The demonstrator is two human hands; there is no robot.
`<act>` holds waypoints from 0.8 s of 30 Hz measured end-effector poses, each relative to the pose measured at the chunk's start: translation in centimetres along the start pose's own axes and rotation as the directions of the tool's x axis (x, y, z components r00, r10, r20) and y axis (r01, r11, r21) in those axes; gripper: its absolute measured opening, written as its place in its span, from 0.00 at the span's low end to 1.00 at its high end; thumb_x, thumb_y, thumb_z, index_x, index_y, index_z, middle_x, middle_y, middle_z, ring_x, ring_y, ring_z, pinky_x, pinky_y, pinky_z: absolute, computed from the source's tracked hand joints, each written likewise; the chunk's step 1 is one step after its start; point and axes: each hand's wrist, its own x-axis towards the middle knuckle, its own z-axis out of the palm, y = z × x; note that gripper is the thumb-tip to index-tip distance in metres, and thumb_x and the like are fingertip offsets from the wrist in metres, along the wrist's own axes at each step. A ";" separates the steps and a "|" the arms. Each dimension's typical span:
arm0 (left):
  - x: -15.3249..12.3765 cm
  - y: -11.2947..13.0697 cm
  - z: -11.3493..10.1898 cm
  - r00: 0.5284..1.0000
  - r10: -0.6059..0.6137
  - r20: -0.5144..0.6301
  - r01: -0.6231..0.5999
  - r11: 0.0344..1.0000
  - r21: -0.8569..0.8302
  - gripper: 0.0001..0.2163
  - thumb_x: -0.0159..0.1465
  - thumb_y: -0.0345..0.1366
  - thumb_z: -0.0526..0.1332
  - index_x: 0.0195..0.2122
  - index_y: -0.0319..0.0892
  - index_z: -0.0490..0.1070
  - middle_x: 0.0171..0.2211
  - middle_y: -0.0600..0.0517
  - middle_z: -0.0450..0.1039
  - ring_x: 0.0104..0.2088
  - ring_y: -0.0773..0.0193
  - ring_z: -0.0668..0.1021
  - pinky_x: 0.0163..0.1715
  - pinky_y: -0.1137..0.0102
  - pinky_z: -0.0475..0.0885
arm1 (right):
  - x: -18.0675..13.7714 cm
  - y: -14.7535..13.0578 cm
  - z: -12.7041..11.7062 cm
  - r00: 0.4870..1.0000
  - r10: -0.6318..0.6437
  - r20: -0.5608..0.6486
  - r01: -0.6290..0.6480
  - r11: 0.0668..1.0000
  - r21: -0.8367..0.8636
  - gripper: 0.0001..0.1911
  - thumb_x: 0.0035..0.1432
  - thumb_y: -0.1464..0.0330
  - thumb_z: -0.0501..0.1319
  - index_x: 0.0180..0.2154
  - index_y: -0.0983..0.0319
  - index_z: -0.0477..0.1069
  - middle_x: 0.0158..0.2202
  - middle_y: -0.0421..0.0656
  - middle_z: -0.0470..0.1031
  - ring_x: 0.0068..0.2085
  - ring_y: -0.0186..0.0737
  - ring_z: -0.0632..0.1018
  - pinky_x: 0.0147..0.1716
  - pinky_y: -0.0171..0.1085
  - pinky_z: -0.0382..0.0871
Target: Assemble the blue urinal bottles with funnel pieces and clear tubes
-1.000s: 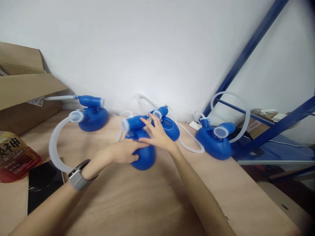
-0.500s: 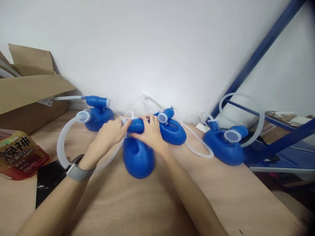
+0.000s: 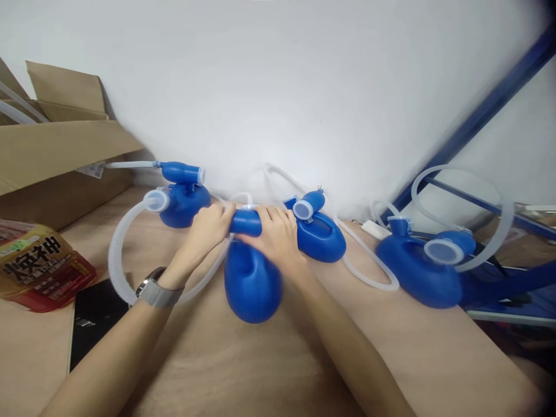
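At the middle of the table stands a blue plastic urinal bottle (image 3: 253, 286), its rounded body toward me. A short blue tube-shaped funnel (image 3: 245, 222) lies crosswise above its top, between my hands. My left hand (image 3: 211, 227) wraps round the funnel's left end, thumb along it. My right hand (image 3: 277, 234) is closed round its right end, fingers over the top and thumb beneath. Both ends are hidden by my hands. Behind my right hand lies another blue urinal bottle (image 3: 325, 246) with its own funnel (image 3: 309, 205) on top.
More blue urinal bottles stand at the left (image 3: 185, 208) and right (image 3: 419, 272), with white hoses. A ribbed hose (image 3: 116, 255) curves beside my left wrist. A cardboard box (image 3: 65, 139), a red-and-gold bottle (image 3: 46, 266) and a black flat object (image 3: 98, 315) are at left; a blue metal frame (image 3: 482, 116) is at right.
The view has shifted, so most things sit farther right. My left fingers now curl more closely round the funnel's end. Both hands stay on the funnel.
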 end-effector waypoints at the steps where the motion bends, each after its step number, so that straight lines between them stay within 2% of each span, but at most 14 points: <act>1: 0.2 -0.2 0.1 1.000 -0.017 -0.012 0.016 0.995 -0.101 0.12 0.63 0.33 0.58 0.46 0.40 0.75 0.46 0.36 0.81 0.51 0.36 0.82 0.43 0.60 0.73 | 0.0 -0.1 0.0 1.000 0.006 0.002 -0.006 1.000 -0.011 0.33 0.60 0.44 0.69 0.55 0.61 0.74 0.50 0.54 0.82 0.52 0.59 0.78 0.53 0.50 0.63; 4: 0.7 -1.0 0.8 0.996 -0.086 -0.022 0.072 0.927 -0.369 0.09 0.59 0.34 0.63 0.39 0.40 0.75 0.45 0.37 0.82 0.54 0.35 0.80 0.47 0.58 0.75 | 0.1 -0.2 -0.2 1.000 -0.016 0.009 0.016 1.000 -0.024 0.32 0.62 0.44 0.67 0.56 0.60 0.74 0.49 0.54 0.82 0.51 0.59 0.79 0.51 0.50 0.64; 6: 1.1 -1.7 1.3 0.993 -0.115 -0.001 0.101 0.880 -0.464 0.08 0.62 0.38 0.62 0.38 0.41 0.74 0.41 0.40 0.82 0.50 0.41 0.82 0.42 0.60 0.78 | 0.0 0.0 -0.3 1.000 -0.008 -0.006 0.008 1.000 -0.006 0.32 0.62 0.43 0.66 0.55 0.61 0.74 0.49 0.53 0.82 0.51 0.59 0.79 0.51 0.49 0.66; 10: 1.3 -3.0 1.3 0.986 -0.142 0.091 0.166 0.731 -0.662 0.16 0.70 0.47 0.55 0.39 0.40 0.73 0.35 0.43 0.82 0.37 0.54 0.85 0.35 0.64 0.82 | -0.2 0.9 -0.7 0.994 0.104 -0.028 -0.102 0.993 0.061 0.35 0.58 0.40 0.67 0.53 0.61 0.75 0.50 0.53 0.82 0.49 0.58 0.81 0.47 0.46 0.71; 13: 1.0 -3.8 0.4 0.979 -0.090 0.184 0.199 0.626 -0.754 0.20 0.61 0.53 0.68 0.41 0.39 0.75 0.34 0.44 0.82 0.31 0.58 0.84 0.33 0.65 0.83 | -0.1 1.2 -1.0 0.991 0.131 -0.007 -0.131 0.989 0.073 0.36 0.57 0.40 0.68 0.55 0.60 0.75 0.52 0.52 0.82 0.49 0.58 0.82 0.44 0.45 0.73; 15: 0.9 -4.5 -0.2 0.971 -0.103 0.214 0.226 0.677 -0.700 0.22 0.54 0.49 0.74 0.42 0.39 0.75 0.32 0.46 0.81 0.28 0.58 0.83 0.30 0.65 0.82 | 0.0 1.3 -1.2 0.990 0.140 0.013 -0.141 0.987 0.073 0.37 0.58 0.41 0.68 0.58 0.58 0.74 0.54 0.51 0.81 0.50 0.58 0.82 0.43 0.44 0.73; 18: 0.9 -6.0 -0.2 0.956 -0.229 0.183 0.280 0.902 -0.330 0.12 0.57 0.43 0.69 0.34 0.40 0.76 0.23 0.46 0.77 0.23 0.53 0.81 0.24 0.64 0.77 | 0.1 1.7 -1.8 0.988 0.138 0.070 -0.143 0.987 0.069 0.36 0.59 0.43 0.68 0.60 0.57 0.74 0.55 0.50 0.82 0.49 0.58 0.83 0.42 0.44 0.73; 20: 0.9 -7.2 0.4 0.946 -0.280 0.165 0.304 0.941 -0.147 0.08 0.57 0.41 0.66 0.29 0.41 0.75 0.18 0.45 0.74 0.21 0.51 0.79 0.23 0.62 0.74 | 0.2 2.2 -2.4 0.989 0.111 0.100 -0.119 0.990 0.078 0.35 0.59 0.45 0.69 0.60 0.57 0.74 0.54 0.49 0.82 0.50 0.58 0.83 0.43 0.45 0.73; 22: 1.0 -8.3 0.9 0.938 -0.276 0.210 0.307 0.942 -0.134 0.09 0.58 0.42 0.65 0.28 0.42 0.75 0.19 0.44 0.75 0.21 0.51 0.79 0.23 0.62 0.73 | 0.3 2.6 -3.0 0.990 0.061 0.126 -0.074 0.992 0.100 0.35 0.58 0.46 0.71 0.60 0.57 0.74 0.54 0.48 0.82 0.51 0.57 0.82 0.45 0.45 0.73; 24: 1.0 -8.7 1.0 0.940 -0.228 0.255 0.275 0.947 -0.164 0.13 0.58 0.47 0.65 0.31 0.42 0.75 0.24 0.43 0.78 0.24 0.50 0.81 0.25 0.62 0.74 | 0.3 2.9 -3.6 0.986 -0.003 0.169 -0.017 0.993 0.120 0.36 0.57 0.47 0.73 0.61 0.57 0.74 0.54 0.46 0.82 0.51 0.55 0.82 0.45 0.44 0.73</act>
